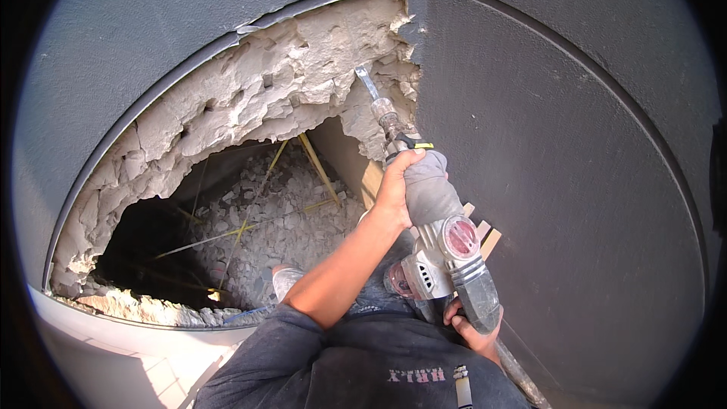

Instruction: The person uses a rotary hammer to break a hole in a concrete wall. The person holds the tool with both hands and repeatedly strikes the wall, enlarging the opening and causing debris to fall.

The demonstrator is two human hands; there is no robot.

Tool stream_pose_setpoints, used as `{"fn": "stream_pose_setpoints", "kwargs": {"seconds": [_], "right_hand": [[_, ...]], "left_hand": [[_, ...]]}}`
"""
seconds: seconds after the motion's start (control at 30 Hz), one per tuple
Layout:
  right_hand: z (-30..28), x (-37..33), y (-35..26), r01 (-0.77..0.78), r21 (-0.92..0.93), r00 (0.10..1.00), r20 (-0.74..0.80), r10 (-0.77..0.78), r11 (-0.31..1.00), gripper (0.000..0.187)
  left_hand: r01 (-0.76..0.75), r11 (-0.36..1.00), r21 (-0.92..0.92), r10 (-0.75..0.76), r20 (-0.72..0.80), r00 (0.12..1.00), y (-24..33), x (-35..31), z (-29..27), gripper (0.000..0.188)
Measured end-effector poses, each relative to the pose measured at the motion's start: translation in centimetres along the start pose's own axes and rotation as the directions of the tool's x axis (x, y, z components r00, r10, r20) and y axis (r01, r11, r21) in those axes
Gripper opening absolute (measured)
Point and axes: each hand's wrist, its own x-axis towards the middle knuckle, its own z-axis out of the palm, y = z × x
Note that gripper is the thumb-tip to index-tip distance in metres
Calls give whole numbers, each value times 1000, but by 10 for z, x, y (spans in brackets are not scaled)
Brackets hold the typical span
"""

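A dusty grey demolition hammer (432, 246) runs up from my body toward the wall. My left hand (400, 188) is closed round its front grip, just behind the chuck (388, 117). Low by my waist, my right hand (478, 331) grips the rear handle, its fingers partly hidden by the tool's body. The flat chisel bit (366, 82) points up and to the left, its tip at the rough, broken pale masonry (303, 60) near the wall's inner corner. Whether the tip presses in, I cannot tell.
Below the masonry gapes a large hole with grey rubble (291, 235) and yellow-marked strips (318, 167). Dark grey walls (545, 159) meet at the corner, crossed by a curved groove (591, 64). Wooden pieces (488, 241) stick out beside the hammer. A pole (522, 379) lies at lower right.
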Motion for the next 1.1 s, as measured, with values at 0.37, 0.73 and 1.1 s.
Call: {"fn": "stream_pose_setpoints", "kwargs": {"seconds": [0.37, 0.73, 1.1], "right_hand": [[63, 83, 12, 140, -233, 973, 214, -90, 962, 24], [139, 117, 37, 211, -360, 971, 181, -153, 909, 35], [109, 77, 17, 323, -324, 933, 266, -242, 889, 41]], "left_hand": [[11, 985, -175, 20, 180, 984, 89, 56, -59, 53], [-12, 983, -182, 81, 379, 922, 144, 72, -108, 54], [-53, 990, -128, 94, 340, 936, 104, 42, -77, 55]]}}
